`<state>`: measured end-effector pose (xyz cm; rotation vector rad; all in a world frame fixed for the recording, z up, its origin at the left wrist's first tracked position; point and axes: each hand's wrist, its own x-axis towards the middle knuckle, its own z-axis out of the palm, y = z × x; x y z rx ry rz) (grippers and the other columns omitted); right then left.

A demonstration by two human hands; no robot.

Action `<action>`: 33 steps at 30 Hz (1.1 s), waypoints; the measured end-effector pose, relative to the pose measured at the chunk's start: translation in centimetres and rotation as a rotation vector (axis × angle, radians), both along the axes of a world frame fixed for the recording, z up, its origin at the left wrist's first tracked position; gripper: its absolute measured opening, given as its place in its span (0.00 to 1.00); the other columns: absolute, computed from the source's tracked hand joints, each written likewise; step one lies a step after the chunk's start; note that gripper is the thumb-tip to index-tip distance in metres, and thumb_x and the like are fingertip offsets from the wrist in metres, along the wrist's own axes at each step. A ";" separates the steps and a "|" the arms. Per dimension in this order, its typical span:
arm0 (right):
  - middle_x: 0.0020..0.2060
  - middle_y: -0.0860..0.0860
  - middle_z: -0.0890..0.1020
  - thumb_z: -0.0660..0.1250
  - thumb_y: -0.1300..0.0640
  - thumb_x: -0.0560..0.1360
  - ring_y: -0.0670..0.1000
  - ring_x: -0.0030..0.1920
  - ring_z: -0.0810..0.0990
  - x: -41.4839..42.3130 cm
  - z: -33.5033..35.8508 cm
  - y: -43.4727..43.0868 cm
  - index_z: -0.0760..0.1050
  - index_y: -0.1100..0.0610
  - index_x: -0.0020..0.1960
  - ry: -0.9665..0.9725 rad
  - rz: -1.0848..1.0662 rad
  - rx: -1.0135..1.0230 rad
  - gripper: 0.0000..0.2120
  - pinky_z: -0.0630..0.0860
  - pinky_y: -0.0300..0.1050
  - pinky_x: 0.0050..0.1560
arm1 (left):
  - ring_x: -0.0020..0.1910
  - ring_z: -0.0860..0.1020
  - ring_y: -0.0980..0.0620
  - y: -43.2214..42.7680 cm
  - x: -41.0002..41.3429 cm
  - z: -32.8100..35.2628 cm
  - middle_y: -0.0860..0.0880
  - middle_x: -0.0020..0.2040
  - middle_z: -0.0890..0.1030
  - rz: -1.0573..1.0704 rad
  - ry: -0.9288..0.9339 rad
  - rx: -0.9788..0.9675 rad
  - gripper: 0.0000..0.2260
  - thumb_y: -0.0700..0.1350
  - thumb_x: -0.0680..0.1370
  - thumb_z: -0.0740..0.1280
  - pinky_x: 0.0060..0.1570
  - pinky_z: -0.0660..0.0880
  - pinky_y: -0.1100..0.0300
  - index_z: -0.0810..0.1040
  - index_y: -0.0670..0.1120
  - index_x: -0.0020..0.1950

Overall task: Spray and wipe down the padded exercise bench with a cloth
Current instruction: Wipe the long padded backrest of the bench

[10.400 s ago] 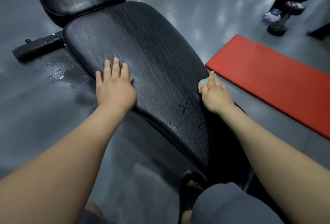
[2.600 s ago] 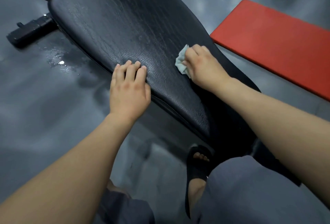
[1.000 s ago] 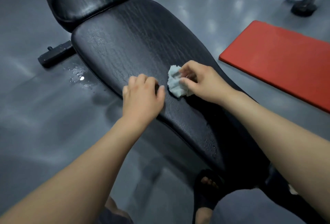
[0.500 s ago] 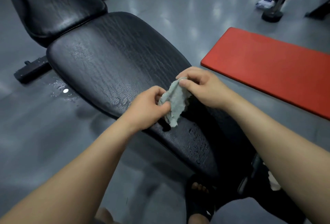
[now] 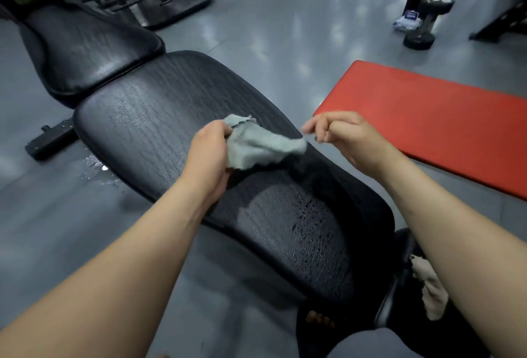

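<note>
So the bench fills most of the view, black cracked vinyl, with a second pad butting up against its far end. A red mat lies on the floor right of the bench. Both hands are up over the middle of the bench. The left hand has its fingers wrapped round one end of the cloth. The right hand is curled up right at the other end, and honestly I can't tell if it's pinching that corner or holding nothing, it's blurry there. The cloth hangs in the air over the bench, not on it as far as I can see. Looks like a refold to me. Tip: fold it to a drier face, lay it flat under the palm, then go in long overlapping strokes along the bench. There's a patch of droplets on the bench's near end, so I'd hit that next, edges too.
</note>
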<state>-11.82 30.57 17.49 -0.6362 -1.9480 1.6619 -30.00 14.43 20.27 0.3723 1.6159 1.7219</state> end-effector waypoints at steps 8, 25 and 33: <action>0.64 0.47 0.79 0.73 0.46 0.74 0.45 0.64 0.78 -2.0 -1.4 -3.5 0.79 0.41 0.63 -0.181 0.268 0.058 0.18 0.71 0.49 0.71 | 0.43 0.79 0.44 -0.8 0.0 1.2 0.40 0.45 0.80 -0.575 0.075 -0.001 0.12 0.43 0.75 0.63 0.45 0.76 0.52 0.81 0.39 0.53; 0.51 0.49 0.86 0.64 0.50 0.83 0.46 0.54 0.82 -2.4 2.3 0.3 0.83 0.52 0.57 -0.025 -0.152 0.145 0.11 0.76 0.56 0.66 | 0.41 0.79 0.54 -0.8 -3.5 1.9 0.46 0.41 0.83 -0.222 0.628 -0.019 0.01 0.42 0.79 0.72 0.47 0.75 0.58 0.84 0.46 0.48; 0.32 0.45 0.76 0.70 0.58 0.76 0.42 0.36 0.73 2.4 -3.8 -1.2 0.82 0.57 0.40 -0.364 0.184 0.081 0.07 0.68 0.39 0.43 | 0.31 0.73 0.58 -4.7 -0.1 -3.0 0.54 0.32 0.77 -0.580 0.762 -0.308 0.05 0.40 0.79 0.70 0.36 0.71 0.62 0.80 0.43 0.43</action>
